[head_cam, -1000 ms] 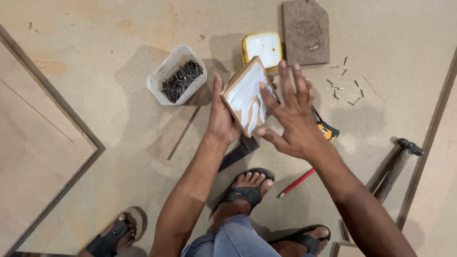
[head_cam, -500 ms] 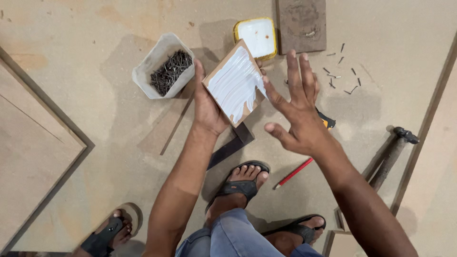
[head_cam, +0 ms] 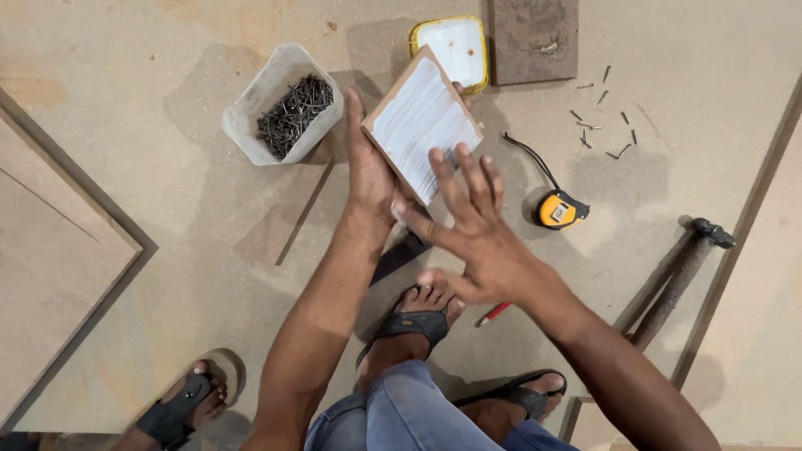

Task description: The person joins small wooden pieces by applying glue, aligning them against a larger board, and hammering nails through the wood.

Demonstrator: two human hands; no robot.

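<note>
Left hand (head_cam: 369, 171): grips the small wooden board (head_cam: 422, 124) from its left edge, tilting the coated face up so it can be reached.
Right hand (head_cam: 476, 230): open, fingers (head_cam: 455, 179) spread flat, tips touching the board's lower edge as if smoothing the coating.
Board: centre of view, held above the floor; pale brown rim, face covered in streaky white paste.
At 12 o'clock: yellow-rimmed tub (head_cam: 455, 46) of white paste.
At 10 o'clock: white container of nails (head_cam: 284, 104).
At 3 o'clock: yellow tape measure (head_cam: 560, 209); hammer (head_cam: 681, 276) beyond.

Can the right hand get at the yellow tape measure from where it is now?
Probably yes. The right hand is spread over the white-coated board and grips nothing, and the tape measure lies in the open on the floor just beside it, with nothing between them.
</note>
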